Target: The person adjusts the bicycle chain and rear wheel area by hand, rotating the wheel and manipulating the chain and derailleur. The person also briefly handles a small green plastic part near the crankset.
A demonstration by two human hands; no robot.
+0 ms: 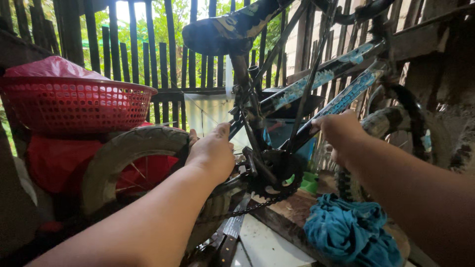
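The left hand [213, 151] curled its fingers against the rear tyre [123, 153], just left of the chainring [274, 180]. The right hand [341, 133] gripped the frame tube [341, 99], which slanted up to the right. Of the 2, the left lay nearer the chain [247, 208].

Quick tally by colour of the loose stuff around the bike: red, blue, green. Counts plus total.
Red: 3, the mesh basket, the plastic bag heaped in it, the bundle under it
Blue: 1, the crumpled cloth
Green: 1, the small container behind the chainring
Total: 5
Left hand is at the rear tyre; right hand is on the frame.
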